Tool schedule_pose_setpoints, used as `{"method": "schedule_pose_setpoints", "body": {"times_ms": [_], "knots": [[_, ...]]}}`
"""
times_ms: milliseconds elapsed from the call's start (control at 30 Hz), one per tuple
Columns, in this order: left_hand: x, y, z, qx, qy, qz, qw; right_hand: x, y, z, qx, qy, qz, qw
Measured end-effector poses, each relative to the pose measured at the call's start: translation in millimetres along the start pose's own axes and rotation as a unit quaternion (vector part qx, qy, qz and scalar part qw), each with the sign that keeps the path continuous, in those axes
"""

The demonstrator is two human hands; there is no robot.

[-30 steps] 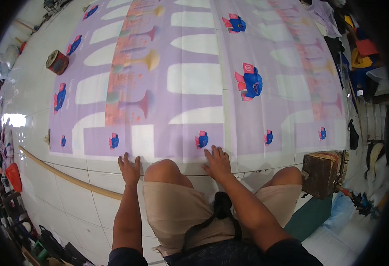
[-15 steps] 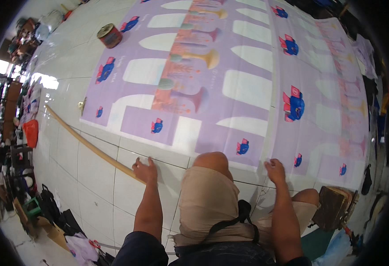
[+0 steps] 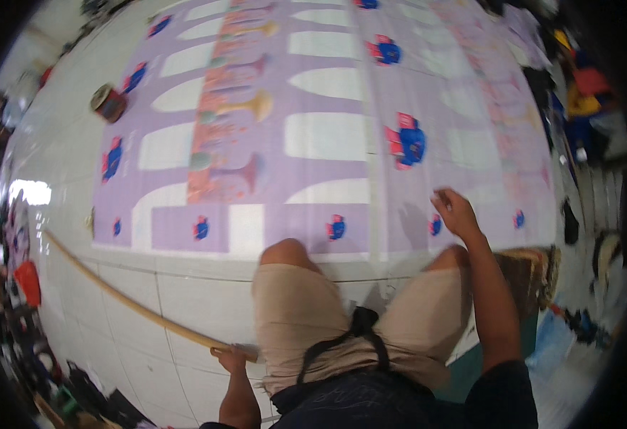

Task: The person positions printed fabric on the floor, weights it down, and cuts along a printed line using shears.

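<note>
A long pale wooden stick (image 3: pixel 124 302) lies slantwise over the floor tiles at the left. My left hand (image 3: pixel 232 356) is closed around it close to its near end, beside my left knee; part of the grip is blurred. My right hand (image 3: pixel 456 212) hovers over the purple printed sheets, holding nothing, its fingers loosely bent and apart. The left sheet (image 3: pixel 313 149) carries white arch shapes, an orange strip and small blue-and-pink figures. Along its right side lies a similar sheet (image 3: pixel 463 171), with my right hand above its near part.
A rusty round can (image 3: pixel 108 103) stands at the left sheet's outer edge. A worn brown block (image 3: pixel 517 275) sits by my right knee. An orange-red bag (image 3: pixel 26 283) and assorted clutter line the left; dark items and cloths line the right.
My left hand has come back toward me and closed on the stick. My right hand has moved forward over the right sheet. The whole view has shifted, with both knees now showing.
</note>
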State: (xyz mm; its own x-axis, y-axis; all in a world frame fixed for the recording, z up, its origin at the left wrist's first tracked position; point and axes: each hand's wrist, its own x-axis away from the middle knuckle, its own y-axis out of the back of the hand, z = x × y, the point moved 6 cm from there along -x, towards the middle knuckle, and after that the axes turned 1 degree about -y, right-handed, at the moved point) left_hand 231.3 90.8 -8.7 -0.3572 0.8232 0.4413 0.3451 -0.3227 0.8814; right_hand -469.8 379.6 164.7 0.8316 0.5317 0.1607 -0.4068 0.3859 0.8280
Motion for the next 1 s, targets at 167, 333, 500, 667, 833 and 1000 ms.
{"method": "schedule_pose_setpoints", "body": {"times_ms": [167, 333, 500, 667, 833, 1000], "knots": [[16, 22, -88, -0.04, -0.234, -0.115, 0.965, -21, -27, -75, 0.033, -0.071, 0.0, 0.997], [173, 109, -305, 0.328, -0.371, 0.178, 0.85, 67, -141, -95, 0.294, 0.07, -0.059, 0.951], [302, 148, -351, -0.133, -0.642, 0.091, 0.75, 50, -134, -120, 0.155, -0.165, 0.106, 0.968], [343, 143, -345, -0.164, -0.619, 0.214, 0.738, 11, 83, -233, 0.01, -0.386, -0.223, 0.895], [373, 172, -300, -0.266, -0.543, 0.253, 0.755, -2, 250, -190, -0.143, -0.51, -0.389, 0.753], [413, 196, -302, -0.319, -0.482, 0.337, 0.743, 4, 383, -134, -0.525, -0.42, -0.413, 0.614]]}}
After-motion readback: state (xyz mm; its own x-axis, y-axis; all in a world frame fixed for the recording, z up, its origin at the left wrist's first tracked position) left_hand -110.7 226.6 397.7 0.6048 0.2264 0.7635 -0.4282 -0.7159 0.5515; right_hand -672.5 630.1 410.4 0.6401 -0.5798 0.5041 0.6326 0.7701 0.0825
